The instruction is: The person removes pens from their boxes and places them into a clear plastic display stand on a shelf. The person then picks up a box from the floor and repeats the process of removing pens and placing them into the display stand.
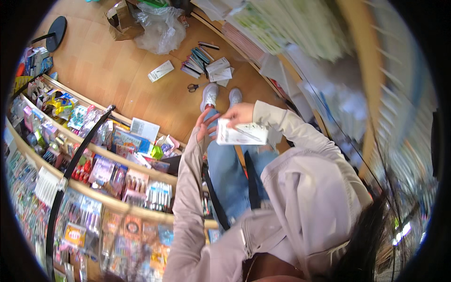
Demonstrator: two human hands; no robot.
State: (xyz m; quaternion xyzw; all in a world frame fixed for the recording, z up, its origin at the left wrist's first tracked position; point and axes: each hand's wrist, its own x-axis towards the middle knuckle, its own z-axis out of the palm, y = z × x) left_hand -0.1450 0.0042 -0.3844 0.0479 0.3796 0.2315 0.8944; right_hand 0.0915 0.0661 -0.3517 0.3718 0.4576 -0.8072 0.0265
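Observation:
A white printed cardboard box (pixel 243 135) with a pen pictured on it is held above my legs. My right hand (pixel 239 114) grips its upper edge, thumb or finger lying over the printed face. At the box's left end, my left hand (pixel 206 127) has its fingers spread; whether a fingertip touches the box is unclear. On the floor beyond my shoes lie a loose heap of pens (pixel 193 63), several similar white boxes (pixel 220 74) and a pair of scissors (pixel 193 87). One more white box (pixel 161 71) lies apart to the left.
Wooden tiered shelves (pixel 141 162) packed with stationery curve along my left. On the right stands a rack of papers (pixel 253 38), partly blurred. A clear plastic bag (pixel 160 30) and a brown paper bag (pixel 123 21) rest on the wood-look floor (pixel 105 70).

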